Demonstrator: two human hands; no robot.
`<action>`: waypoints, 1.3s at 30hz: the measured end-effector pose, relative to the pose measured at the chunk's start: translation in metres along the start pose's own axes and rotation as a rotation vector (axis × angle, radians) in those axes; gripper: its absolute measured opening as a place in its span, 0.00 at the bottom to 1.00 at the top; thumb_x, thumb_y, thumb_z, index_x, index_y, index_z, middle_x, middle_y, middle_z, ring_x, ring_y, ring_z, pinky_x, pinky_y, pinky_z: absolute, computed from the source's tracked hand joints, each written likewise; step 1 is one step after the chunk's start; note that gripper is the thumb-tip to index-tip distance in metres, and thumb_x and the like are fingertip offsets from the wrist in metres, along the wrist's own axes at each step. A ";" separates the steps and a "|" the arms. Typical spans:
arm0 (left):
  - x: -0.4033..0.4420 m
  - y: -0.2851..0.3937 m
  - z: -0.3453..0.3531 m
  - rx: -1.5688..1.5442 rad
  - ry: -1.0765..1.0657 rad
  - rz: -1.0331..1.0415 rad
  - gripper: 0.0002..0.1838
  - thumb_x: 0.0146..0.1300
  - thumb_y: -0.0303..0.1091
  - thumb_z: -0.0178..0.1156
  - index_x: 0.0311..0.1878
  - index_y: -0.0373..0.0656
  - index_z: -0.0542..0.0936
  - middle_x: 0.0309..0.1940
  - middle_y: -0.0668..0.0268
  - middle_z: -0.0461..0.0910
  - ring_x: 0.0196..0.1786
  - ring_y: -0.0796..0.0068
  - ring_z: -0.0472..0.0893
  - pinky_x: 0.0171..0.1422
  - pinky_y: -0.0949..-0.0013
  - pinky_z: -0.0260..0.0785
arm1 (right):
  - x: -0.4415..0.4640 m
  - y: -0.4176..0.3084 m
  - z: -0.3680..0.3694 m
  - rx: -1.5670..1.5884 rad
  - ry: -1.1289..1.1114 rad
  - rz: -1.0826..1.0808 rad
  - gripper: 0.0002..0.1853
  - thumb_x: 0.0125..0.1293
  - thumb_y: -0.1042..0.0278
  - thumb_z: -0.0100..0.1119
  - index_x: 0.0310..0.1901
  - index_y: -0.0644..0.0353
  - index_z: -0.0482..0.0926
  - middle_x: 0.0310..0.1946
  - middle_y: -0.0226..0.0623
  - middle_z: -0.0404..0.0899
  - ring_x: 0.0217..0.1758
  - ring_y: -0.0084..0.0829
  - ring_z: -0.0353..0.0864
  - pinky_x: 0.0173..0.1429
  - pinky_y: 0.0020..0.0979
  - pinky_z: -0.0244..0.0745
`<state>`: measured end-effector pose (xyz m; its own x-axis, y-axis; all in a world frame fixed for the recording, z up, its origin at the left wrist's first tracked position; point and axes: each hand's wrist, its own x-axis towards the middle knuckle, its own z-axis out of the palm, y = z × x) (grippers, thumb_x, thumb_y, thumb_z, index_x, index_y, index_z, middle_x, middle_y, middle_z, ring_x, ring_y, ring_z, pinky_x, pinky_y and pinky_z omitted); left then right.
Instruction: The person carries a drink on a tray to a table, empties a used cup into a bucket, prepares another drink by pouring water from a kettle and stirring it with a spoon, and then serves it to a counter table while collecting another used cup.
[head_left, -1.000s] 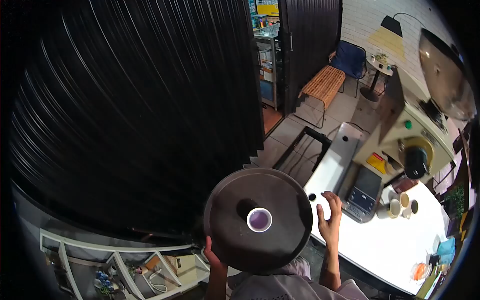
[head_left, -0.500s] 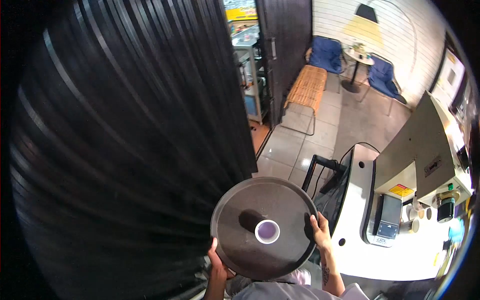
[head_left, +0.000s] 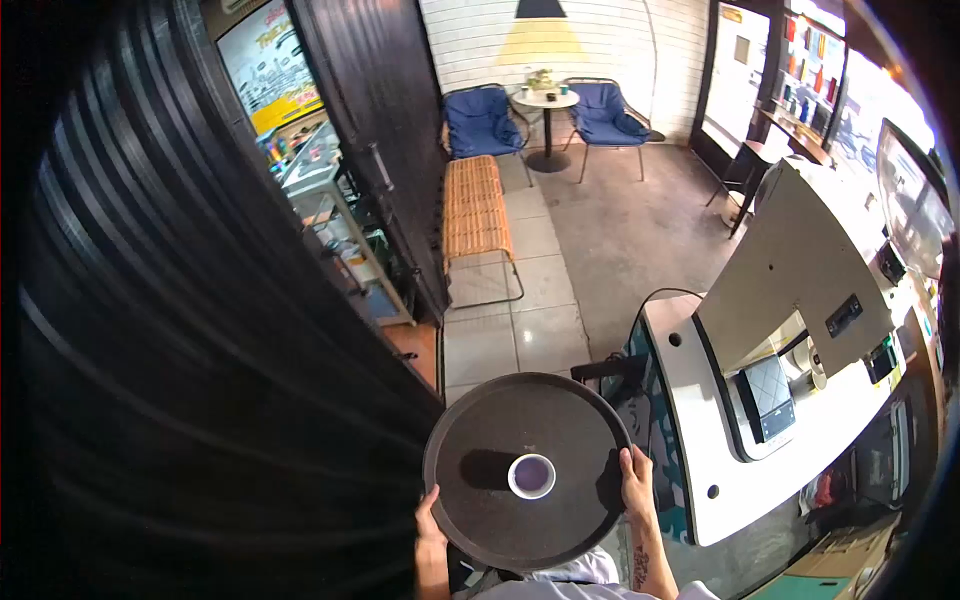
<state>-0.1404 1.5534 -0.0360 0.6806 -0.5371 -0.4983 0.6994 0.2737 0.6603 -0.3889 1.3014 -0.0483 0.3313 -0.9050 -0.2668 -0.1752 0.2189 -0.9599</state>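
A round dark tray [head_left: 560,420] is held level in front of my body. My left hand [head_left: 430,520] grips its left rim, with the thumb on top and the other fingers hidden beneath. On the right rim, my right hand [head_left: 636,482] is closed in the same way, its thumb over the edge. Near the tray's middle stands a white cup [head_left: 531,476] with purple liquid in it, touched by neither hand.
Black corrugated shutters [head_left: 200,330] rise at the left. A white counter [head_left: 690,420] with a grinder [head_left: 790,270] and a scale [head_left: 768,398] stands at the right. Ahead are a woven bench [head_left: 477,208], blue chairs [head_left: 484,122] and a small round table [head_left: 545,99].
My right hand, off the tray a second ago, has closed on its right rim. The view has swung right, bringing more of the room and seating into sight, and the tray has come along.
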 end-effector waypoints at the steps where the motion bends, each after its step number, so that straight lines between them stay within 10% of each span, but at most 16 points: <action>1: 0.023 0.004 0.010 0.057 -0.019 0.035 0.33 0.62 0.46 0.66 0.66 0.37 0.72 0.59 0.57 0.77 0.61 0.58 0.76 0.66 0.56 0.68 | 0.009 -0.015 0.007 -0.021 -0.024 -0.029 0.24 0.78 0.54 0.50 0.56 0.73 0.76 0.46 0.40 0.81 0.53 0.27 0.74 0.59 0.30 0.68; 15: 0.261 0.089 0.203 0.295 -0.235 0.011 0.36 0.63 0.36 0.67 0.71 0.36 0.65 0.63 0.56 0.73 0.64 0.57 0.74 0.68 0.56 0.68 | 0.221 -0.087 0.076 0.039 0.268 -0.242 0.15 0.78 0.63 0.50 0.42 0.69 0.77 0.28 0.25 0.73 0.34 0.20 0.67 0.38 0.29 0.65; 39: 0.673 0.068 0.615 0.649 -0.652 -0.217 0.34 0.62 0.39 0.68 0.64 0.29 0.68 0.58 0.53 0.76 0.59 0.61 0.78 0.64 0.59 0.71 | 0.569 -0.202 0.076 0.256 0.878 -0.155 0.13 0.78 0.62 0.52 0.41 0.64 0.77 0.29 0.15 0.67 0.35 0.11 0.62 0.38 0.20 0.60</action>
<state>0.2311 0.7201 0.0196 0.1561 -0.9182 -0.3640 0.4051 -0.2766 0.8714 -0.0944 0.7697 -0.0132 -0.5055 -0.8597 -0.0730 0.0566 0.0514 -0.9971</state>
